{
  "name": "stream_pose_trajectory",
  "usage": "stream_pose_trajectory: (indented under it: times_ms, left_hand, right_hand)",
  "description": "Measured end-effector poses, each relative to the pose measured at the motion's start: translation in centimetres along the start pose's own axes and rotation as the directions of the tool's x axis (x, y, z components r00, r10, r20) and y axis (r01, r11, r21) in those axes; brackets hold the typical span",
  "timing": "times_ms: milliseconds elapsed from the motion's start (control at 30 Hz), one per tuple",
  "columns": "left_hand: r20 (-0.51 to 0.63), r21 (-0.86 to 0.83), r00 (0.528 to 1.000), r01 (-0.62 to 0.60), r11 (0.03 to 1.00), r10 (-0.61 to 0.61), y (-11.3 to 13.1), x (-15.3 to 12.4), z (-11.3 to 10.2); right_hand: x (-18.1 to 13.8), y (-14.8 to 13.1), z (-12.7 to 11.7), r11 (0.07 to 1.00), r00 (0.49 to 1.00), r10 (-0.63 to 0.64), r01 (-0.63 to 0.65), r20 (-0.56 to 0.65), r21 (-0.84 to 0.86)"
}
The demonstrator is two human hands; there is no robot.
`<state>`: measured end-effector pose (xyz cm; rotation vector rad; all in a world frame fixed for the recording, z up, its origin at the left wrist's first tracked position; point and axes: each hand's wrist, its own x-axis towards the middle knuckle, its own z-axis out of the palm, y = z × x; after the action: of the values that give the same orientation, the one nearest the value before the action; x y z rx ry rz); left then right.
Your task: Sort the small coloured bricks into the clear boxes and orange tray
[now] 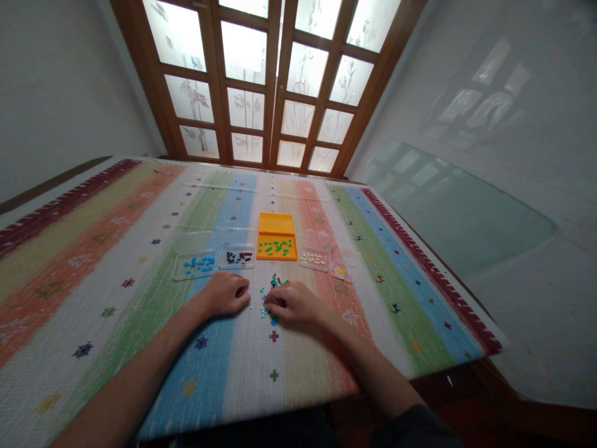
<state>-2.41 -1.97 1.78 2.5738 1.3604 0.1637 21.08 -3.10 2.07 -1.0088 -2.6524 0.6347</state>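
A small mixed pile of green, blue and dark brown pieces (275, 282) lies on the cloth between my hands. My right hand (295, 302) reaches into its right side, thumb and fingers drawn together in a pinch; whatever is between the fingertips is too small to make out. To the left of the pile, my left hand (227, 294) rests on the cloth, closed in a loose fist whose inside is hidden. Beyond the hands stand an orange case (277, 256) holding green pieces, a clear box (174, 271) of blue pieces and a clear box (237, 266) of dark brown pieces.
Right of the orange case are a clear box of cream pieces (313, 257) and a smaller box of yellow pieces (341, 271). Their clear lids stand open. A striped tablecloth (252, 361) covers the table. Behind it are wooden glazed doors (271, 93).
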Motion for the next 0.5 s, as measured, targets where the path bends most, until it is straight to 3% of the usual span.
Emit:
stream_pose_trajectory:
  times_ms: [500]
  left_hand:
    - [0.017, -0.024, 1.000, 0.016, 1.000, -0.016, -0.15, 0.04, 0.13]
  right_hand:
    - [0.19, -0.78, 0.30, 0.997, 0.998, 0.038, -0.034, 0.052, -0.064]
